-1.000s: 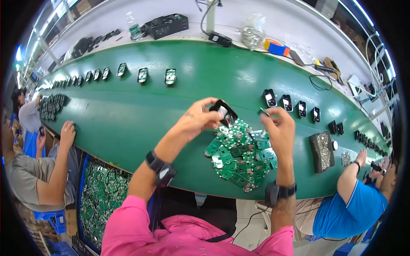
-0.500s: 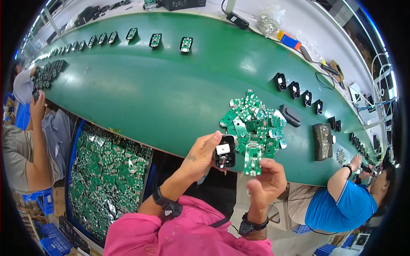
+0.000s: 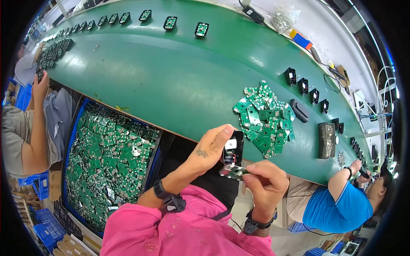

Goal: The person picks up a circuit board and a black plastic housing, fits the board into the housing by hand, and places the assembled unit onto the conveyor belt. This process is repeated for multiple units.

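My left hand point(image 3: 212, 148) grips a small black plastic housing point(image 3: 236, 144), its open side up, with a white block and thin wires inside. Pinched between the thumb and fingers of my right hand point(image 3: 269, 181) is a green circuit board point(image 3: 233, 171), tilted nearly edge-on at the housing's near end. Whether the board touches the housing or its wires, I cannot tell. Just beyond my hands lies a loose heap of green circuit boards point(image 3: 268, 121) on the green bench.
A dark oblong case point(image 3: 299, 111) and a grey block point(image 3: 326, 141) stand right of the heap. Black housings point(image 3: 303, 86) line the right side; board-filled ones point(image 3: 170, 23) line the far edge. A blue-rimmed bin of boards point(image 3: 112, 166) sits lower left. Co-workers point(image 3: 341, 200) sit at both sides.
My right hand has brought the circuit board from the heap's near edge leftward to the housing and turned it from face-up to nearly edge-on. My left hand has shifted slightly right with the housing.
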### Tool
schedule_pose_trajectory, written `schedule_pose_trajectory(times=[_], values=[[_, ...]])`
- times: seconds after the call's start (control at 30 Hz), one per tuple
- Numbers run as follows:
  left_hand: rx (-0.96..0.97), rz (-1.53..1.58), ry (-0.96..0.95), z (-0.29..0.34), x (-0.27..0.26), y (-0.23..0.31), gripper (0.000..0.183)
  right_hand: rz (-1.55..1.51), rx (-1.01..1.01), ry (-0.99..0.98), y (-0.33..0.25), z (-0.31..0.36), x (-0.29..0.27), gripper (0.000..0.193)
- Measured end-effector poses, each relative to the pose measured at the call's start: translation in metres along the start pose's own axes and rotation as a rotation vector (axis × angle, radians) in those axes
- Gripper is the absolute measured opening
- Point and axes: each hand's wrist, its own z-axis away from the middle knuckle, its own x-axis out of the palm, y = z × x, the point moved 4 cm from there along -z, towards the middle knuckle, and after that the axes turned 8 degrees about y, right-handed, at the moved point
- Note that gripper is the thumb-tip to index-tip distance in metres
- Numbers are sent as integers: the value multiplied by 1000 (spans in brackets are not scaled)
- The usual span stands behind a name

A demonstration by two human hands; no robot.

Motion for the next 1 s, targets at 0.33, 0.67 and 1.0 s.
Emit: schedule_pose_trajectory(times=[0.33,0.67,1.0], values=[[-61,-18,-80,11,4,15,65,318,-200,-62,-7,-8,8,21],[-211,35,-328,33,6,20,53,366,104,-23,18,-9,-1,20],[-202,-127,-216,37,9,21,47,440,-72,-129,0,-10,13,24]])
